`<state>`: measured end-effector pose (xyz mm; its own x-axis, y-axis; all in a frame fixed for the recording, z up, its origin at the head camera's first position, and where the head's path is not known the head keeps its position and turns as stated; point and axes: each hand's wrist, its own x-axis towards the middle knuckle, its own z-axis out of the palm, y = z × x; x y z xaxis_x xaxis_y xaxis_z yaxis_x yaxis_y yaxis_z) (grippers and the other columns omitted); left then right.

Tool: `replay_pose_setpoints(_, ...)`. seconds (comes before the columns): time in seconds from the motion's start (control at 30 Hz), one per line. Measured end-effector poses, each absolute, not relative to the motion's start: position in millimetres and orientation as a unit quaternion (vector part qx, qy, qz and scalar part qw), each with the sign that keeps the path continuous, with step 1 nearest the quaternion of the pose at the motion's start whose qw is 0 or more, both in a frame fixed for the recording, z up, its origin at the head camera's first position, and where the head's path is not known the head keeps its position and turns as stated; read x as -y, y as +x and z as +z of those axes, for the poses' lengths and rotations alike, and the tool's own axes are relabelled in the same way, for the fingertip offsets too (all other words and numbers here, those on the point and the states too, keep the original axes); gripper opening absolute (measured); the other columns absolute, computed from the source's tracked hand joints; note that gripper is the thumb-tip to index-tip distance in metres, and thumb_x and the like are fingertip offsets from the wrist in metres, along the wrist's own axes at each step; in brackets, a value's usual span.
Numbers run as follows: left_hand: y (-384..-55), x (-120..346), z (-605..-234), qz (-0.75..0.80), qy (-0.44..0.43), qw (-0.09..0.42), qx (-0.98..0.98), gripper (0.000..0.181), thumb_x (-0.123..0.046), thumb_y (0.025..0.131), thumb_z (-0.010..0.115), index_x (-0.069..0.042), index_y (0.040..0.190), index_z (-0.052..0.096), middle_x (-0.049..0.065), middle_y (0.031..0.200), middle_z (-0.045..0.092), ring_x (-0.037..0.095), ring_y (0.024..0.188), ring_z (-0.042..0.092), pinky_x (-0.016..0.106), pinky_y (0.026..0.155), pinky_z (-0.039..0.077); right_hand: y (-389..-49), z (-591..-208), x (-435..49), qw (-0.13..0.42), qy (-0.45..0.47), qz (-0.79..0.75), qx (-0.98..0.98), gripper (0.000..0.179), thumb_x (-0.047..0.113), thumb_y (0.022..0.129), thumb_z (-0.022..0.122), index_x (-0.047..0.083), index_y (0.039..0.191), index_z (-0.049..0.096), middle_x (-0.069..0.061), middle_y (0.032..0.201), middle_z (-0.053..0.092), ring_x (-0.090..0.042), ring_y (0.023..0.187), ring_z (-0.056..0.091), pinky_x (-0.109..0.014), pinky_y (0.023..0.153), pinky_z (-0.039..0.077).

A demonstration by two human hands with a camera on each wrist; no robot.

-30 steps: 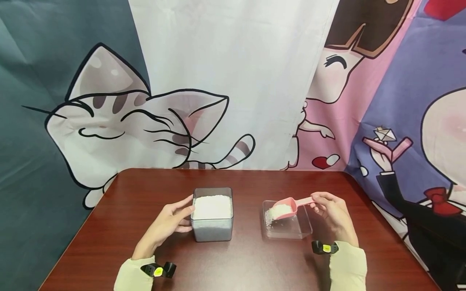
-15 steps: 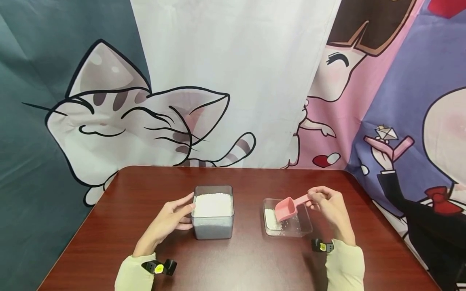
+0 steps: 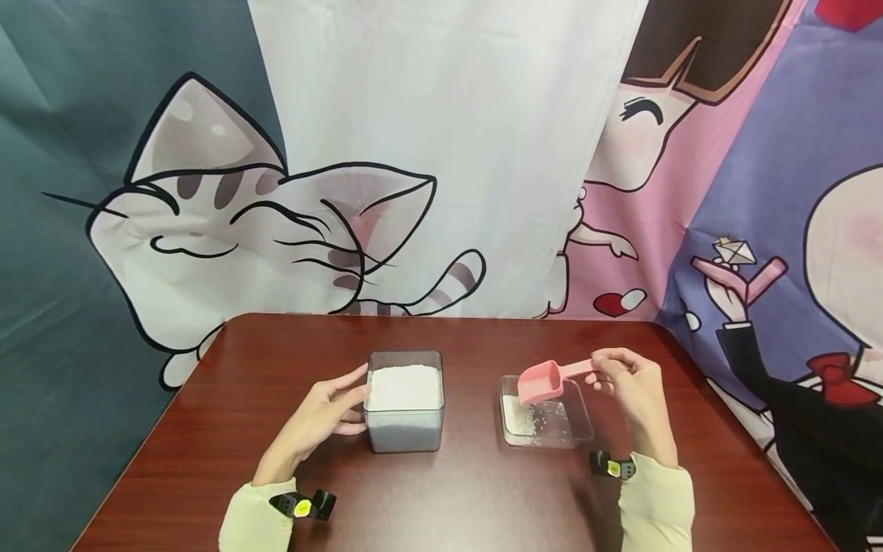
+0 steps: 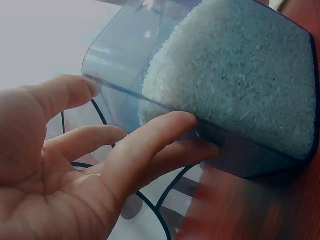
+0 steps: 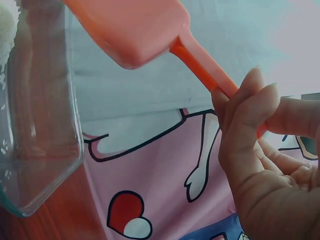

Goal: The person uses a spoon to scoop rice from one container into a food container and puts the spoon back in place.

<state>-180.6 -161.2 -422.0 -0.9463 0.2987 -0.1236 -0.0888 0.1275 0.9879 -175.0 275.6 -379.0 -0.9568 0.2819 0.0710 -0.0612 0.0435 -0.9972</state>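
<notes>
- One pink scoop (image 3: 541,382): raised over the dish, its bowl showing no rice in the head view. A second ago it lay lower and loaded.
- One right hand (image 3: 631,383): thumb and fingers clamped on the scoop's handle, beyond the dish's right side.
- One clear dish (image 3: 582,425), on the table (image 3: 469,498): it has gained a small heap of rice (image 3: 517,419) along its left side, loose grains scattered to the right. By my reading, that scoopful is delivered.
- One grey see-through box (image 3: 405,431), left of the dish, well apart: upright, rice (image 3: 405,387) within, unchanged.
- One left hand (image 3: 324,418): fingers somewhat apart, tips resting against the box's left side, as before; seemingly steadying it.
</notes>
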Motion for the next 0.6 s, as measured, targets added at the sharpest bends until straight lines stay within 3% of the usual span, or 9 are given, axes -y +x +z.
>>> replay_pose_setpoints(0.3,-178,162,-424,0.653,0.076,0.148,-0.738,0.062,-0.030,0.089,0.059,-0.009,0.142,0.035,0.028,0.120,0.055,0.030,0.085,0.066,0.047,0.073,0.053,-174,-380,-273,0.109,-0.088,0.748,0.649,0.017,0.013,0.085,0.065,-0.003,0.093,0.063,-0.005,0.072,0.065,-0.016,0.056,0.062,-0.024,0.055,0.056)
replay_pose_setpoints(0.5,-179,160,-423,0.654,0.078,0.144,-0.739,0.060,-0.029,0.090,0.059,-0.009,0.142,0.035,0.027,0.119,0.055,0.030,0.085,0.066,0.048,0.073,0.053,-178,-379,-263,0.100,-0.067,0.787,0.605,0.023,0.010,0.085,0.065,-0.009,0.099,0.060,-0.005,0.073,0.064,-0.014,0.056,0.061,-0.022,0.055,0.055)
replay_pose_setpoints(0.6,-179,160,-422,0.654,0.079,0.144,-0.739,0.060,-0.028,0.090,0.059,-0.010,0.142,0.035,0.027,0.120,0.055,0.031,0.085,0.066,0.048,0.073,0.053,-181,-380,-256,0.093,-0.051,0.807,0.581,0.017,0.007,0.085,0.064,-0.007,0.095,0.063,-0.006,0.071,0.065,-0.013,0.055,0.061,-0.021,0.053,0.055)
